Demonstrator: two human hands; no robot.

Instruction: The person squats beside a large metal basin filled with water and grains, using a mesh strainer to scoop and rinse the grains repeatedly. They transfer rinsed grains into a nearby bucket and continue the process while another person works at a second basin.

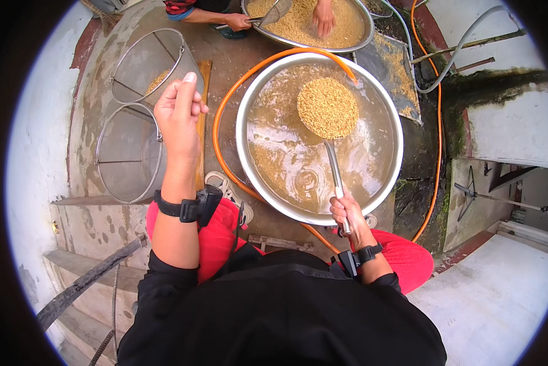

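Observation:
My right hand (349, 213) grips the metal handle of a round skimmer ladle (328, 108) heaped with wet yellow-brown grain. The ladle is over a wide metal basin (242, 132) of cloudy water, where more grain lies under the surface and ripples spread near the front. To the basin's left, my left hand (180, 110) is raised with its fingers curled in and the thumb up. Nothing shows in it. Behind that hand stands a mesh basket (139, 50) with some grain inside, and a second mesh basket (130, 155) is nearer me.
An orange hose (217, 132) curves around the basin and ends over its water. Across from me, a co-worker's hands (323, 18) work at another grain-filled basin (367, 34), one holding a strainer (276, 11). Concrete steps (100, 219) and a rail (91, 279) are at left.

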